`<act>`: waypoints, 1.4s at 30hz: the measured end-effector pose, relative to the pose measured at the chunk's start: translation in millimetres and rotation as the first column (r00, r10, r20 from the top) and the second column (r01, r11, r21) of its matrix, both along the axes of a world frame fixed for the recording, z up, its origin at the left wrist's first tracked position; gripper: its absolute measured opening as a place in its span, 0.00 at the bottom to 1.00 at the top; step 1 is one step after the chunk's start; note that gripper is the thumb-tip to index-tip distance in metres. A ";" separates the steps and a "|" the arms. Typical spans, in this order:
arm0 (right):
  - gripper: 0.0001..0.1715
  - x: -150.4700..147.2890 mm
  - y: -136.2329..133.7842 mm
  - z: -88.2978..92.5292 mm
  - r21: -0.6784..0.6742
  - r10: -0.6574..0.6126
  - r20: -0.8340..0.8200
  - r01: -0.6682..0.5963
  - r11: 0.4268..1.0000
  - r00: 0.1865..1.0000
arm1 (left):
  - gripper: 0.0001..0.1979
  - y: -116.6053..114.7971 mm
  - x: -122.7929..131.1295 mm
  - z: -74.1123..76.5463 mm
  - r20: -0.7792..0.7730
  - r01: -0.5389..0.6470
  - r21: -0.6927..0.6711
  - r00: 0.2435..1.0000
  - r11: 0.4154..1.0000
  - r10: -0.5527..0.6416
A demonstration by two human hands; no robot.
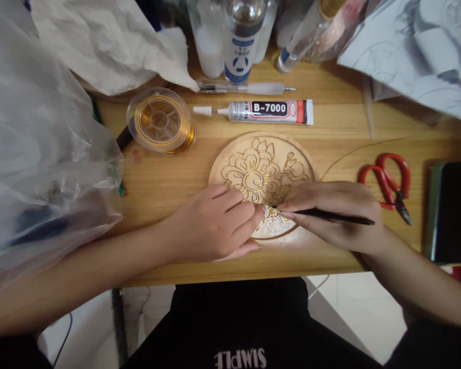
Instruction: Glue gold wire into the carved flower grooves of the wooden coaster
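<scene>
A round wooden plate (214,171) lies on the table, with a flower outlined in gold wire (253,179) and a smaller wire figure at its upper right. My left hand (218,220) lies over the plate's lower left edge, fingers curled on the face and thumb by the rim. Its index fingertip is close to the tip of the black tweezers (330,215), which my right hand (334,205) pinches low over the plate. Gold wirework shows between the two hands; its exact contact with the tweezers is hidden. A thin length of wire (353,148) arcs up behind my right hand.
Above the plate lie a B-7000 glue tube (271,111), a pen (249,88) and a gold wire spool (161,123). Red-handled pliers (392,184) and a dark phone (451,212) are at right. Bottles (243,46) stand behind; a plastic bag (42,143) fills the left.
</scene>
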State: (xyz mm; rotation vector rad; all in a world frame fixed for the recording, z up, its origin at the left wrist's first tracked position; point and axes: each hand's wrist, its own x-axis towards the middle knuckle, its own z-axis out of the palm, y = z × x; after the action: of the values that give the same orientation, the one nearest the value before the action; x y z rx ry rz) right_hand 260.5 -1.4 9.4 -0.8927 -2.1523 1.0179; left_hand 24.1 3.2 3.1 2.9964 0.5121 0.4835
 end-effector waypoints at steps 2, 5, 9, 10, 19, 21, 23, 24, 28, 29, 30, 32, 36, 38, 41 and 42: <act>0.08 0.1 0.4 0.0 0.001 0.001 0.001 -0.001 1.000 1.000 | 0.19 0.3 -0.3 -0.1 0.004 0.000 0.001 1.000 1.000 0.000; 0.08 0.2 0.9 0.3 -0.003 0.008 0.000 -0.008 1.000 1.000 | 0.19 0.6 -0.4 0.2 0.010 -0.001 -0.004 1.000 1.000 0.001; 0.08 0.5 0.2 0.8 -0.015 0.014 -0.003 -0.014 1.000 1.000 | 0.19 0.6 0.4 1.4 0.008 0.003 -0.017 1.000 1.000 -0.003; 0.09 0.7 0.0 0.8 -0.015 0.013 -0.004 -0.013 1.000 1.000 | 0.19 0.6 0.6 1.6 0.007 0.005 -0.020 1.000 1.000 -0.005; 0.09 0.4 0.3 0.2 -0.018 0.010 -0.001 -0.010 1.000 1.000 | 0.20 -0.1 -0.3 -0.6 0.019 0.008 -0.025 1.000 1.000 -0.008; 0.09 0.1 0.3 0.1 -0.024 0.012 -0.010 -0.012 1.000 1.000 | 0.20 -0.3 -0.2 -0.6 0.020 0.004 -0.025 1.000 1.000 -0.004; 0.09 0.0 0.2 -0.4 -0.032 0.012 -0.016 -0.012 0.999 1.000 | 0.20 -0.5 0.2 -0.3 0.022 0.001 -0.023 1.000 1.000 -0.001; 0.09 -0.1 0.2 -0.7 -0.036 0.008 -0.023 -0.009 0.999 1.000 | 0.20 -0.6 0.5 -0.2 0.024 0.000 -0.023 1.000 1.000 0.001; 0.09 -0.4 0.1 -1.6 -0.039 -0.012 -0.070 0.009 0.999 0.998 | 0.20 -0.7 1.1 -0.5 0.045 -0.004 -0.017 0.999 1.000 0.005; 0.08 -0.6 0.1 -1.8 -0.038 -0.010 -0.076 0.007 0.999 0.997 | 0.19 -0.7 1.1 -0.7 0.052 -0.004 -0.014 0.999 1.000 0.005; 0.08 -0.8 0.0 -1.9 -0.037 -0.009 -0.079 0.006 0.999 0.997 | 0.19 -0.7 1.0 -0.8 0.060 -0.002 -0.011 0.998 1.000 0.002; 0.07 -1.6 -0.3 -2.3 -0.036 -0.005 -0.084 0.002 0.999 0.996 | 0.19 -1.0 0.8 -1.0 0.067 0.003 -0.008 0.998 1.000 -0.002; 0.06 -3.4 -1.5 -3.3 -0.038 -0.018 -0.094 0.014 0.999 0.995 | 0.19 -1.5 0.9 -0.5 0.058 0.002 -0.013 0.998 1.000 -0.001; 0.06 -4.0 -2.0 -3.3 -0.042 -0.023 -0.094 0.019 0.999 0.995 | 0.19 -1.6 1.1 -0.2 0.056 -0.003 -0.014 0.998 1.000 0.003; 0.05 -4.2 -1.9 -2.5 -0.037 -0.017 -0.085 0.014 0.999 0.996 | 0.19 -1.5 1.1 0.6 0.064 -0.007 -0.007 0.998 1.000 0.007; 0.05 -4.2 -1.7 -2.0 -0.032 -0.014 -0.083 0.011 0.999 0.996 | 0.19 -1.4 1.1 1.0 0.062 -0.008 -0.006 0.998 1.000 0.008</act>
State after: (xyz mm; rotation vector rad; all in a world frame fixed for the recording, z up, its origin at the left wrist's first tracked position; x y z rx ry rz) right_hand 256.4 -3.2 7.4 -0.8621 -2.0640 1.0668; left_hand 25.2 1.9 4.1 2.9636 0.5202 0.5726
